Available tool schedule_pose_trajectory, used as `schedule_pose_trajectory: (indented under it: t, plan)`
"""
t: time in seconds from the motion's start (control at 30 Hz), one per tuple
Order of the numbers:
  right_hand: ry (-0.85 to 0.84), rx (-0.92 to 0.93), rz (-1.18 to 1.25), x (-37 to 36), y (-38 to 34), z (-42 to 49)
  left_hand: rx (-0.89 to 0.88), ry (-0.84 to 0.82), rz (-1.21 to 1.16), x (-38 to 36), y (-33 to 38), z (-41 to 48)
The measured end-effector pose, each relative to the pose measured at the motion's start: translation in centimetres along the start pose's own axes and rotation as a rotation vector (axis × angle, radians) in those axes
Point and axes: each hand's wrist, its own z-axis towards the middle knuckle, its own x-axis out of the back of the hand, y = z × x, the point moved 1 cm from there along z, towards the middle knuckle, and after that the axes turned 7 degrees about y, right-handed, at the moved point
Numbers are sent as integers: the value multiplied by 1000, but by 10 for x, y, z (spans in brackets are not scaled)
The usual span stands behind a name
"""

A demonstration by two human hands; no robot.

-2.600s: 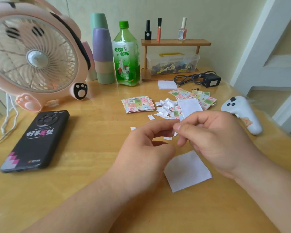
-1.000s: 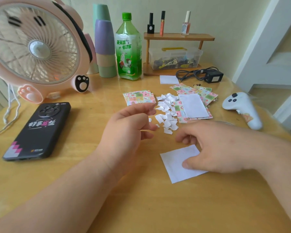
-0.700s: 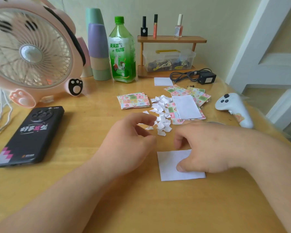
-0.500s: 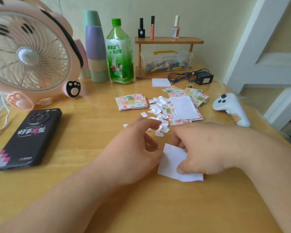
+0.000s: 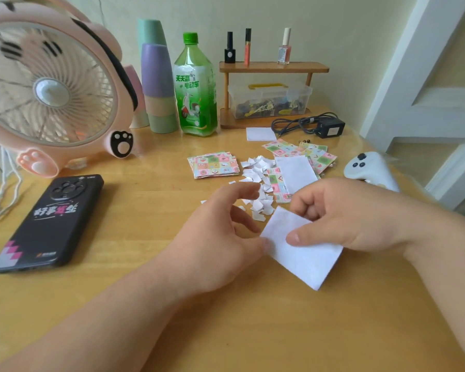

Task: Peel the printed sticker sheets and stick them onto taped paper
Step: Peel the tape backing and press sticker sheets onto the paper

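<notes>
Over wooden table (image 5: 134, 285), right hand (image 5: 355, 218) pinches white paper (image 5: 305, 260); left hand (image 5: 218, 237) touches it.

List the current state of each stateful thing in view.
white paper: tilted, pinched by right hand
left hand: fingers loose, thumb at paper's corner
sticker stack: flat, untouched
green bottle: upright, capped
phone: lying screen down
clear box: lid on
cups: stacked upside down
fan: running or not, cannot tell

White paper (image 5: 306, 255) lifted by right hand (image 5: 346, 218); left hand (image 5: 218, 237) touching edge.
</notes>
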Motion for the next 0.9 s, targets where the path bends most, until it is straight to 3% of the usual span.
schedule_pose_trajectory:
  t: [0.1, 0.23, 0.33, 0.77, 0.9]
  plan:
    - [22, -91, 430, -1, 5, 2, 39, 71, -294, 3, 2, 2]
    - [-61, -152, 596, -8, 2, 1, 23, 129, -469, 7, 6, 2]
    - [-102, -126, 622, -13, -2, -2, 16, 128, -438, 6, 8, 0]
    - [265, 60, 506, -26, -10, -2, 121, 349, -544, 7, 1, 2]
    - [124, -54, 594, -24, -4, -1, 88, 341, -517, 5, 7, -2]
